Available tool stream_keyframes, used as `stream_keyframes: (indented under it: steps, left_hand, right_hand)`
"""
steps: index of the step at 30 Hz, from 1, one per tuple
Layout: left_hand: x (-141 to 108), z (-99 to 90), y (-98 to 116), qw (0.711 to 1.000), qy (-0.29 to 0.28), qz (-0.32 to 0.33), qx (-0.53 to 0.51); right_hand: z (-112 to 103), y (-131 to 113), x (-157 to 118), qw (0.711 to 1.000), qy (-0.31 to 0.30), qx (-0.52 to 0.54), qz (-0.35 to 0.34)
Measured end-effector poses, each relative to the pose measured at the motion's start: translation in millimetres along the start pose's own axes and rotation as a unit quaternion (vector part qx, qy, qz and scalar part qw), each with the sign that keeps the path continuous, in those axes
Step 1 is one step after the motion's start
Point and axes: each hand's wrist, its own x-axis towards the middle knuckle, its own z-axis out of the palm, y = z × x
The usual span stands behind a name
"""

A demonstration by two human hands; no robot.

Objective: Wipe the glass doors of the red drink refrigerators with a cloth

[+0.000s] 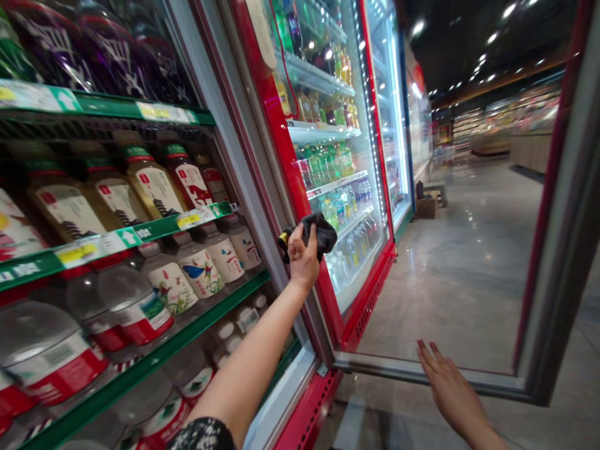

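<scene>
My left hand (304, 259) is closed around a dark grey cloth (320, 234), pressed at the hinge-side frame of an open glass cooler door (422, 369). A small yellow-and-black piece (284, 240) shows at the left side of the hand; whether it belongs to the cloth I cannot tell. My right hand (450, 390) is at the door's bottom rail, fingers stretched out, fingertips over the lower glass. It holds nothing. Left of my left arm is the open cooler, its green-edged shelves (154, 347) filled with bottles.
Juice bottles (152, 181) and large clear water bottles (42, 337) stand close to my left forearm. Beyond the door is a lit red-framed cooler (347, 331). Cardboard boxes (426, 203) lie on the shiny floor (450, 275) farther down the aisle.
</scene>
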Motion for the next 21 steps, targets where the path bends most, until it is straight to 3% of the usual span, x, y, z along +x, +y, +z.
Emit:
stream_keyframes:
  steps: [2,4,6,7,9,11,13,15,18,20,21]
  left_hand:
    - [-20,8.5,20,0.999,-0.017,0.032,-0.014]
    - [-36,13.3,35,0.990,-0.042,0.130,-0.034]
    - [-37,14.9,43,0.971,-0.053,0.229,-0.050]
    - [-30,15.3,46,0.966,-0.049,0.248,-0.054]
    - [-2,16.6,55,0.976,-0.029,0.207,-0.055]
    - [34,20.4,70,0.994,0.004,0.096,-0.060]
    - [61,27.2,95,0.996,0.036,0.029,-0.076]
    - [66,35.3,123,0.994,0.034,0.039,-0.099]
    - [33,43.9,155,0.972,-0.043,0.183,-0.141]
    - [3,45.5,161,0.929,-0.105,0.320,-0.156]
    - [-7,45.6,159,0.914,-0.124,0.355,-0.153]
  right_hand:
    - [-1,0,1,1.000,-0.010,0.000,0.006]
    - [-5,1,2,1.000,-0.024,0.004,0.009]
    - [-10,3,5,0.999,-0.037,0.012,0.007]
    - [-14,3,6,0.999,-0.045,0.015,0.005]
    - [-24,5,10,0.998,-0.065,0.014,0.004]
    - [-36,5,15,0.995,-0.096,0.010,0.008]
    - [-48,4,20,0.992,-0.128,0.016,0.015]
    - [-59,3,24,0.988,-0.152,0.035,0.018]
    - [-71,6,28,0.981,-0.174,0.081,0.013]
    - [-77,12,31,0.979,-0.167,0.113,0.005]
    - [-81,17,32,0.981,-0.149,0.126,0.003]
